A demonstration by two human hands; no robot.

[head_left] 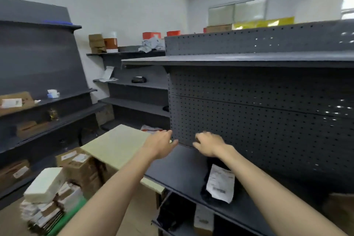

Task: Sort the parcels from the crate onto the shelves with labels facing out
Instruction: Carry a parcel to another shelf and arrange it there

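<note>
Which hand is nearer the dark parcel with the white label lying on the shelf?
Right. The right hand is just above and behind the dark parcel with the white label, its forearm passing over it. The left hand is further left, near the shelf's end.

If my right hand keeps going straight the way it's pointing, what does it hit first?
Most likely the perforated back panel of the dark shelf. The right hand reaches forward with its fingers already at the panel's lower left edge; whether they touch it is unclear.
</note>
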